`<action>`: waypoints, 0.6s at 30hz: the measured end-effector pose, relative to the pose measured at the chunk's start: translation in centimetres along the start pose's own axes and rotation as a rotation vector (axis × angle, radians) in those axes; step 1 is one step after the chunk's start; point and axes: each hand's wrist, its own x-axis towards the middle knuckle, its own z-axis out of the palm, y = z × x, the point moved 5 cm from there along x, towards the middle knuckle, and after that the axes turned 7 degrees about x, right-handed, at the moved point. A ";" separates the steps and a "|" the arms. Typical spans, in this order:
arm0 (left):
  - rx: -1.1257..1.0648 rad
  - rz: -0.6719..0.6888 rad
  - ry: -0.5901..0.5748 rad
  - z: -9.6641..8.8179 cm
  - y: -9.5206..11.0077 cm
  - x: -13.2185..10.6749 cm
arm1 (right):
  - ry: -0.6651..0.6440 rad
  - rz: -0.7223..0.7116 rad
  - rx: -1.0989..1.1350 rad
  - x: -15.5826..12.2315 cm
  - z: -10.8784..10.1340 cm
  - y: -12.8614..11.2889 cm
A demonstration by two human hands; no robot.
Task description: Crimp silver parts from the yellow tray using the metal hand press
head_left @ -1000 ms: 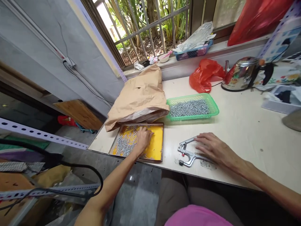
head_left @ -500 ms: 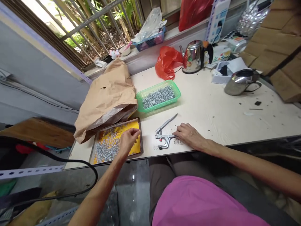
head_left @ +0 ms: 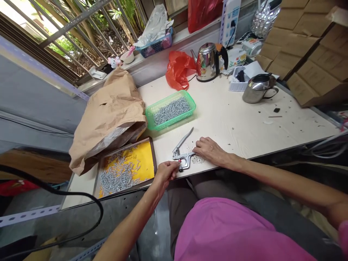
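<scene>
Metal snap pliers (head_left: 181,152) lie near the table's front edge with their handles spread. My right hand (head_left: 208,149) rests on the lower handle, fingers curled over it. My left hand (head_left: 166,172) is at the pliers' jaw, fingers pinched together on something too small to make out. Left of it sits a brown tray with a yellow floor (head_left: 141,157) that holds several small metal pins (head_left: 116,175). Behind the pliers a green basket (head_left: 190,100) is full of metal pins.
A crumpled brown paper bag (head_left: 108,108) lies behind the tray. A red plastic bag (head_left: 178,69), a steel kettle (head_left: 206,61) and a steel jug (head_left: 257,88) stand further back. Cardboard boxes (head_left: 312,54) are stacked at the right. A black cable (head_left: 67,195) loops at lower left.
My left hand left the yellow tray and moved right to the pliers' jaw. My right hand stays on the handle. The camera has swung to the right.
</scene>
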 end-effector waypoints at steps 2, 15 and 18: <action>0.014 -0.003 0.014 0.0 -0.2 0.0 | 0.005 0.005 0.000 0.0 0.1 0.0; 0.105 -0.125 -0.043 0.2 0.0 0.1 | -0.015 0.016 -0.013 -0.1 0.3 0.1; 0.025 -0.119 -0.007 0.3 -0.4 0.0 | -0.015 0.030 0.005 -0.2 0.4 0.2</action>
